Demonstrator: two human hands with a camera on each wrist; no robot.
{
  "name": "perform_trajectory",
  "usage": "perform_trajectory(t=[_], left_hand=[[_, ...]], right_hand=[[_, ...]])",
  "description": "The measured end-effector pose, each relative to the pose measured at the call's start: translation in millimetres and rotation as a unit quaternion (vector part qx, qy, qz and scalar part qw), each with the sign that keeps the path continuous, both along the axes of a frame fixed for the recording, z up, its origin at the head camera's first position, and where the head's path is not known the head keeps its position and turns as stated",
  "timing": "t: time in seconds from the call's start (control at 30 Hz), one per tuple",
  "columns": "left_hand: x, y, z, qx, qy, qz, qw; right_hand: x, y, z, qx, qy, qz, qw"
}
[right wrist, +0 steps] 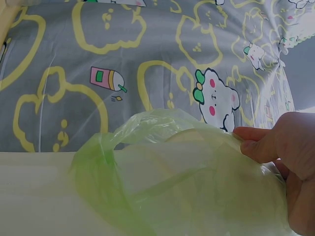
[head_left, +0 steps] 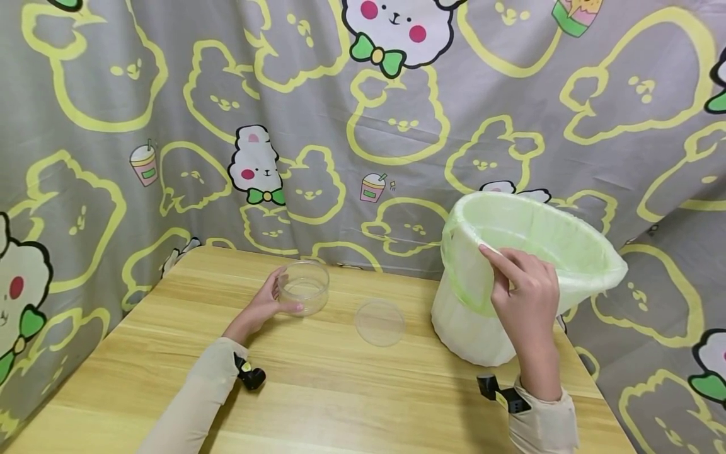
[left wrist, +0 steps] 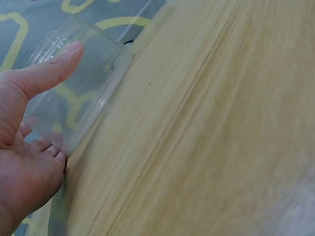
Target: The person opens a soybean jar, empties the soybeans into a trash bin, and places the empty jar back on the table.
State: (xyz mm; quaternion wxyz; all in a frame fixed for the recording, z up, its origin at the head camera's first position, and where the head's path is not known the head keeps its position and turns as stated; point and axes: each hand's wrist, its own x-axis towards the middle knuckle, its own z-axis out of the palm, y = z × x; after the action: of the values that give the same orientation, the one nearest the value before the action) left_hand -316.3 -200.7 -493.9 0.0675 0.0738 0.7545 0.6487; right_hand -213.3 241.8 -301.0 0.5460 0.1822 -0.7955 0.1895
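My left hand [head_left: 265, 307] holds a round clear plastic container [head_left: 304, 289] on the table, thumb on its near side and fingers round its far left. In the left wrist view, the thumb lies across the wall of the container [left wrist: 81, 83]. On the right, a white trash bin [head_left: 471, 325] is lined with a thin light-green bag [head_left: 590, 271] folded over its rim. My right hand [head_left: 526, 287] pinches the bag-covered rim at the near side. In the right wrist view, fingertips and thumb grip the edge of the bag [right wrist: 197, 182].
A flat clear round lid [head_left: 380, 322] lies on the wooden table [head_left: 329, 391] between the container and the bin. Behind and at both sides hangs a grey patterned curtain [head_left: 317, 113], close to the table's far edge.
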Motion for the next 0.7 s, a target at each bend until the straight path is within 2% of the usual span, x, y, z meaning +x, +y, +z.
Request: perform_trajectory(t=[0.47,0.7], left_hand=[[-1.6,1,-1.3,-0.008,-0.009,0.016,0.9998],[-1.0,4,9.4,-0.006,0.006,0.043,0.9990]], right_hand=[[-1.7,-1,-0.4,0.006,0.002,-0.001,1.000],[-0.9,-2,1.3,0.005,0.000,0.001,1.000]])
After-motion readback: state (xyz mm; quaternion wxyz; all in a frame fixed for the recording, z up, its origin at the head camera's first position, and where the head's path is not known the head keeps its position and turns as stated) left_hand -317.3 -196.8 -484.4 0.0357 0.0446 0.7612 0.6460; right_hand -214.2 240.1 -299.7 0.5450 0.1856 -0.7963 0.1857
